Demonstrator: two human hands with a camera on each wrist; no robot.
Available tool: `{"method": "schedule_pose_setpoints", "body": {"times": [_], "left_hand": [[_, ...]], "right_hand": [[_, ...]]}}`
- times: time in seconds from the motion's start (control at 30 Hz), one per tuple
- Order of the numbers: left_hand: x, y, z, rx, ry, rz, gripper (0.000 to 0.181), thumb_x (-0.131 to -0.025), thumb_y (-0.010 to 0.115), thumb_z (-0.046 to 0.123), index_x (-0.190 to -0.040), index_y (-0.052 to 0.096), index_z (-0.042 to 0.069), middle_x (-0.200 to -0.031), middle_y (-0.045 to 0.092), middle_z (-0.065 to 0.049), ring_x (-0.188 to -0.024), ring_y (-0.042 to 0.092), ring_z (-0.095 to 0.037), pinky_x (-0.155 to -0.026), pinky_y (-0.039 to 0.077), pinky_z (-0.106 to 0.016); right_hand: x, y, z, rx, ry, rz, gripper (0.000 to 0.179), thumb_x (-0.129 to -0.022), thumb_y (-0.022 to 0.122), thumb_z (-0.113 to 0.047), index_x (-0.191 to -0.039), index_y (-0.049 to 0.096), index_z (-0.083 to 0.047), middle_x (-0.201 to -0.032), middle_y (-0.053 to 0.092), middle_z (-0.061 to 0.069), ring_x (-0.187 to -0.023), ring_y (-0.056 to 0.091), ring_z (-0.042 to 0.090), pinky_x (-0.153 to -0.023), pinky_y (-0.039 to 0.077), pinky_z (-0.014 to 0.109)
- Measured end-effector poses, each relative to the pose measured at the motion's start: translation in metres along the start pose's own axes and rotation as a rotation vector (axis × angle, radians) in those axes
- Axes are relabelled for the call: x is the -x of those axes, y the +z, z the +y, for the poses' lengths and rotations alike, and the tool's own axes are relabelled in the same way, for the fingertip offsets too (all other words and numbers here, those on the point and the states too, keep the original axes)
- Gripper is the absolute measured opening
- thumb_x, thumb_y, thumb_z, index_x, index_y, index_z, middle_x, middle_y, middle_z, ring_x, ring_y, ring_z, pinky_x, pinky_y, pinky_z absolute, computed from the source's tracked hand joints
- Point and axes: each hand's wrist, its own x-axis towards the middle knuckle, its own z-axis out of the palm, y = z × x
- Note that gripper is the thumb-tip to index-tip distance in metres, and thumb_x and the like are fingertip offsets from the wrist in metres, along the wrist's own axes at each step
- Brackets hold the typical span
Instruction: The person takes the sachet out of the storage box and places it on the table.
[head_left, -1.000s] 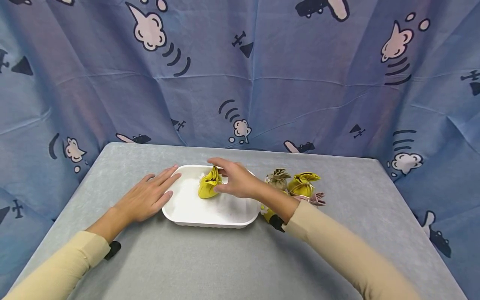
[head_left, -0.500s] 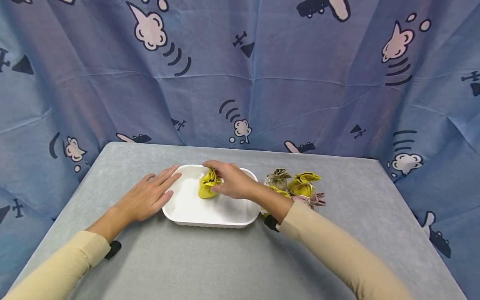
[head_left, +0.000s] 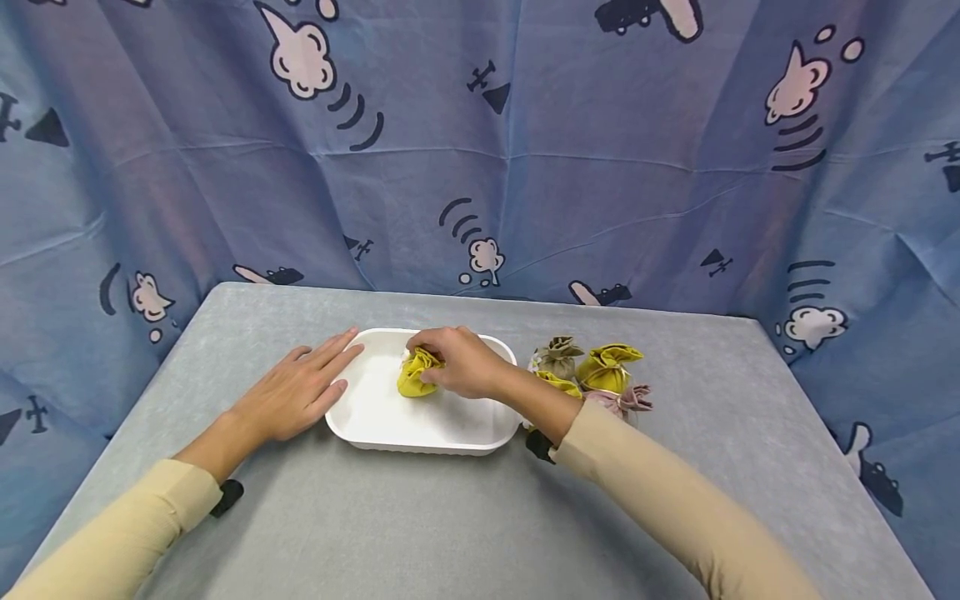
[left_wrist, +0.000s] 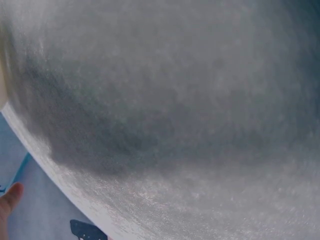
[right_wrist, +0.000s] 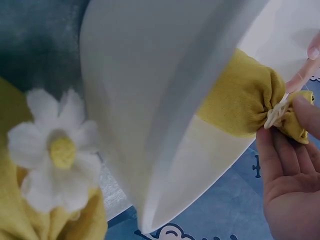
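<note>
A small yellow cloth sachet [head_left: 417,379] stands in the white tray [head_left: 465,429], left of its middle. My right hand [head_left: 467,362] holds it by the gathered top. In the right wrist view, the thumb and fingers of that hand [right_wrist: 290,185] close round the tied neck of the sachet [right_wrist: 242,100], just above a pale cord. My left hand [head_left: 300,396] lies with straight fingers against the tray's left rim. Only a fingertip [left_wrist: 12,195] shows at the lower left of the left wrist view.
Right of the tray, a group of sachets includes an olive-brown one [head_left: 557,358], a yellow one [head_left: 606,369] and a pink one [head_left: 618,402]. The right forearm partly covers them. A white flower [right_wrist: 62,150] adorns a nearby yellow sachet. A patterned blue curtain [head_left: 480,150] hangs behind the table.
My right hand has come slightly left and down, its fingers closing over the sachet's top, which stood more in view before. The left hand stays put at the tray's rim.
</note>
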Motion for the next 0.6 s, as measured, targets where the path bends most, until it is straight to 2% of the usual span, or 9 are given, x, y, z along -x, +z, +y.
{"method": "schedule_pose_setpoints", "body": {"times": [0.37,0.6], "left_hand": [[0.0002,-0.0016,0.0008,0.000,-0.011,-0.018,0.056,-0.105,0.040,0.031,-0.156,0.032,0.008,-0.163,0.024,-0.012,-0.145,0.034,-0.028,-0.103,0.038,-0.058],[0.0000,-0.0019,0.0014,0.000,-0.006,-0.012,0.056,-0.105,0.041,0.030,-0.156,0.033,0.008,-0.164,0.023,-0.010,-0.145,0.034,-0.028,-0.103,0.038,-0.057]], "right_hand": [[0.0041,-0.0008,0.0010,-0.091,-0.037,0.056,0.040,-0.090,0.069,0.003,-0.130,0.061,0.000,-0.121,0.070,0.009,-0.113,0.066,0.020,-0.096,0.051,0.031],[0.0084,-0.0064,-0.0024,-0.126,-0.041,0.045,0.042,-0.092,0.066,0.004,-0.133,0.059,-0.003,-0.120,0.070,0.010,-0.114,0.066,0.019,-0.093,0.052,0.027]]}}
